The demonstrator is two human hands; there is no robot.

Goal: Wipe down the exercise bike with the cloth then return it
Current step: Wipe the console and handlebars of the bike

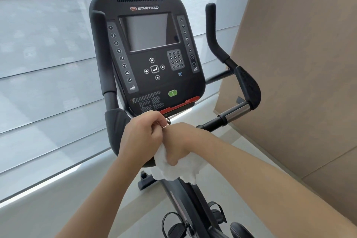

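Observation:
The black exercise bike's console [148, 52] with a dark screen and keypad faces me, with black handlebars on both sides. Both my hands meet just below the console's red lower edge. My right hand [178, 145] grips a white cloth [173, 170] that hangs bunched beneath it, over the bike's centre column. My left hand [143, 137] has its fingers curled, pinching a small ring at the fingers of my right hand. The cloth's upper part is hidden under my hands.
The right handlebar [249, 85] with a chrome section [237, 111] juts toward a tan wall panel [299, 63]. Pale window blinds [48, 63] fill the left and back. Pedals with straps [173, 226] and the frame lie below, above a light floor.

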